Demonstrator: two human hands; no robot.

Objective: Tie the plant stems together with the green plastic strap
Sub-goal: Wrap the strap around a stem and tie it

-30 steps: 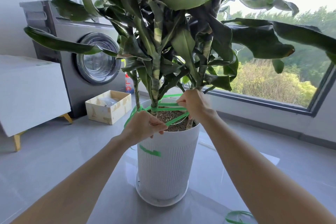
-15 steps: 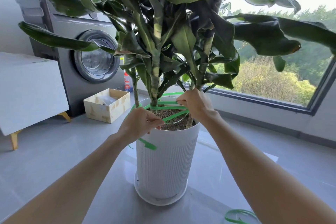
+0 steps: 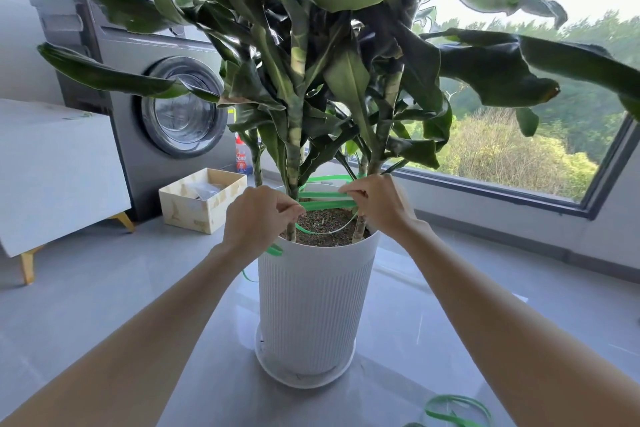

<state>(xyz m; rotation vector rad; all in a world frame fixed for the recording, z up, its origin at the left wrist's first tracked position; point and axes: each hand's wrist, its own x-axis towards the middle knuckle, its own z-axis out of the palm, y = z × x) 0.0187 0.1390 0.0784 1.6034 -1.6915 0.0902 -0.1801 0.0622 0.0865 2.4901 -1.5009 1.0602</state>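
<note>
Far left there's a white cabinet (image 3: pixel 59 166), then a grey washing machine (image 3: pixel 138 87) with an open box (image 3: pixel 204 208) and a small bottle (image 3: pixel 242 159) on the floor beside it. Left hand (image 3: pixel 258 218) is at the pot's left rim, fingers curled in and pinching the green strap (image 3: pixel 325 196), with a loose tail of it hanging below the hand against the white ribbed pot (image 3: pixel 315 298). The strap runs in a few bands just above the soil and loops round the plant stems (image 3: pixel 294 135). Right hand (image 3: pixel 377 204) pinches the other side, right next to the right-hand stem. Big window (image 3: pixel 519 149) behind, and a spare coil of strap (image 3: pixel 457 411) lies on the floor bottom right.
</note>
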